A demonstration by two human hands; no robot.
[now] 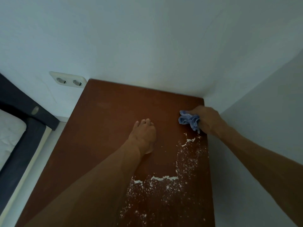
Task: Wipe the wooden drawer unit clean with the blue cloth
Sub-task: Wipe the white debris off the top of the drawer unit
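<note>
Right hand (207, 119) clenched round bunched blue cloth (189, 121), pressed on wooden drawer unit top (105, 128) near far right edge, close by wall corner. Left hand (144, 136) released, flat on top mid-surface, bracing, grasping nothing. White powder (165, 179) scattered along right side toward near edge, just below cloth. Risks, as judgement: sweep toward right edge could push powder down wall gap; loosely bunched cloth may smear, not lift; braced palm could pick up residue.
</note>
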